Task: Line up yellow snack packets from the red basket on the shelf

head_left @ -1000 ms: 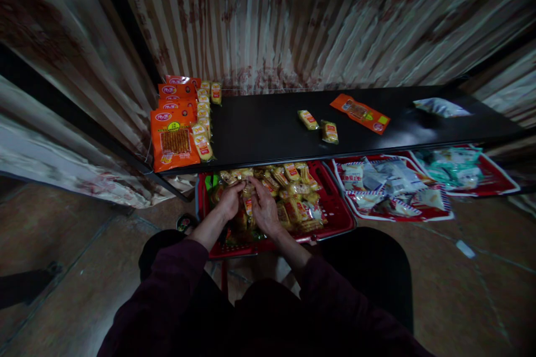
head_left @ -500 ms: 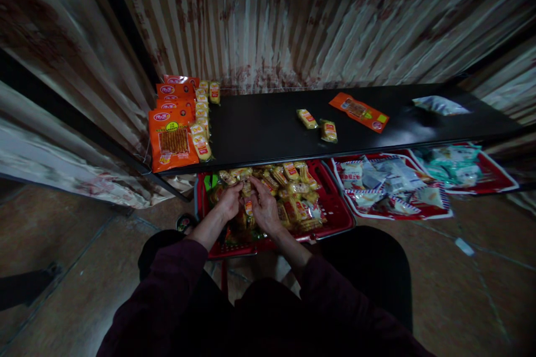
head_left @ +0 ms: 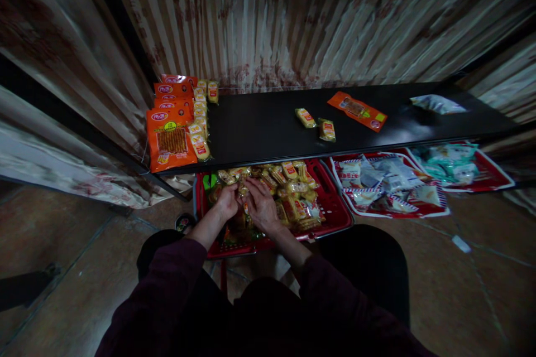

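My left hand (head_left: 228, 202) and my right hand (head_left: 262, 205) meet over a red basket (head_left: 337, 201) full of small yellow wrapped snack packets (head_left: 295, 207). Between the fingertips of both hands sits one small wrapped snack packet (head_left: 243, 189), partly covered by the fingers. The fingers of each hand are bent in around it. On the shelf's left end, a row of the same yellow packets (head_left: 201, 146) stands beside a row of orange snack bags (head_left: 171, 139).
The black shelf (head_left: 255, 122) also carries two loose yellow packets (head_left: 327, 130), a flat orange bag (head_left: 357, 111) and a white bag (head_left: 438, 104). Below it stand a basket of white bags (head_left: 393, 178) and one of teal packets (head_left: 456, 164). A patterned curtain (head_left: 285, 22) hangs behind.
My right hand's fingers have moved slightly left, closer to the left hand around the packet. The view has shifted a little; the goods on the shelf lie as before.
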